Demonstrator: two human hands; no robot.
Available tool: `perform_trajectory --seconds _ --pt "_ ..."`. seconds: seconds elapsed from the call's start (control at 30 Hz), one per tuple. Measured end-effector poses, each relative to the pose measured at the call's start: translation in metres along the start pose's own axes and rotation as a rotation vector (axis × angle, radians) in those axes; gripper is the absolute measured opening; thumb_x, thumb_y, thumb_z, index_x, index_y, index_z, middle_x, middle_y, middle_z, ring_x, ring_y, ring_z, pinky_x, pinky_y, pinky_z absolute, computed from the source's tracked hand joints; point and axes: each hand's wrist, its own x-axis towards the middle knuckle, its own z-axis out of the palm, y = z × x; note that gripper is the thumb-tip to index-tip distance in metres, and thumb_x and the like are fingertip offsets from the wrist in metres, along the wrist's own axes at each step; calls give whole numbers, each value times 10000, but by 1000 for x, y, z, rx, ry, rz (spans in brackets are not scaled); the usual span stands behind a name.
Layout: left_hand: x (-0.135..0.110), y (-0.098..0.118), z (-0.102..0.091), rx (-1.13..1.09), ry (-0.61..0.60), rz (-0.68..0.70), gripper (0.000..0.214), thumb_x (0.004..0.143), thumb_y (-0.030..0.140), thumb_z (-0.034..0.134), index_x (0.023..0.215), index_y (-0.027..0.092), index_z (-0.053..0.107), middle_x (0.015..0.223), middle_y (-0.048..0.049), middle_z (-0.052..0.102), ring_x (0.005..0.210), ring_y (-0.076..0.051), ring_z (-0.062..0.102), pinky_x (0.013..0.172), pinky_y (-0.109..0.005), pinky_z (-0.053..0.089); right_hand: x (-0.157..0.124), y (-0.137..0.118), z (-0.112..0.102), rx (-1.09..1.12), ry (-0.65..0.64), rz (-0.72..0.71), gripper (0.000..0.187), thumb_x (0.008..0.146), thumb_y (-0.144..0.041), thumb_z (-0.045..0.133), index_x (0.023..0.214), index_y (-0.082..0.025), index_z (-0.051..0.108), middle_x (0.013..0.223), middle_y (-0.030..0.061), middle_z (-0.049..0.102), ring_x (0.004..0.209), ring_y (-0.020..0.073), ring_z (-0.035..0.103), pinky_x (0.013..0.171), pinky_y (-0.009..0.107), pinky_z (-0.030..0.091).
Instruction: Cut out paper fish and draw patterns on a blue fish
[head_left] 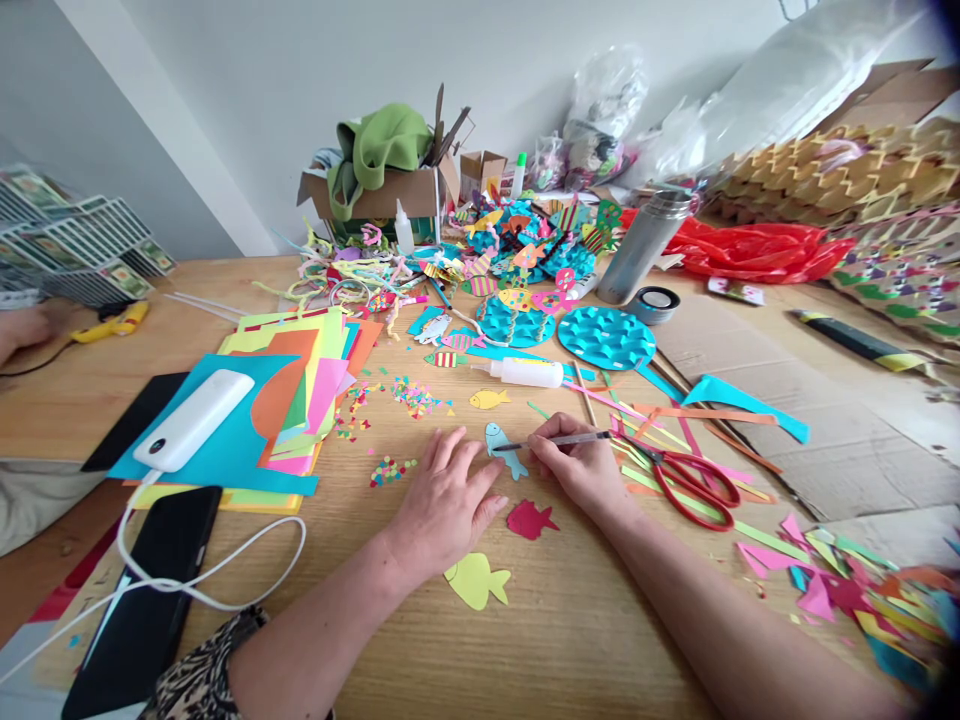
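Note:
In my right hand [577,462] is a slim pen [574,438], its tip resting on a light blue paper fish [505,452] that lies on the table. My left hand [448,495] lies flat just left of that fish with its fingers spread, holding nothing. A red paper fish [532,519] sits between my two hands. Below my left hand is a yellow-green paper fish [477,580], and farther back lies an orange-yellow one [489,399]. Small dots of coloured paper [391,471] are scattered by my left fingers.
Red-handled scissors [694,485] and paper strips lie right of my right hand. A glue bottle [529,372] lies behind the fish. Coloured sheets [296,375], a white power bank [193,420] and a phone [142,600] are left. A steel flask [645,248] stands behind. Another person's hand [26,330] shows far left.

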Motion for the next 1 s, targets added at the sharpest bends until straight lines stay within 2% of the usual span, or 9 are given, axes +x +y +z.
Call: perform_trajectory --seconds 0.27,1.0 --pt "0 0 0 -12 -6 -7 374 957 402 486 1270 231 598 1274 -96 543 1324 -329 366 1132 -595 299 1 -4 0 63 176 31 225 703 -371 683 641 -201 551 545 7 614 409 109 472 401 239 359" --pt "-1 -1 1 -2 -2 0 374 958 402 482 1263 222 603 1277 -105 534 1324 -331 358 1131 -595 300 1 -6 1 -15 143 38 212 718 -369 654 652 -189 564 594 23 635 439 107 479 425 242 358"
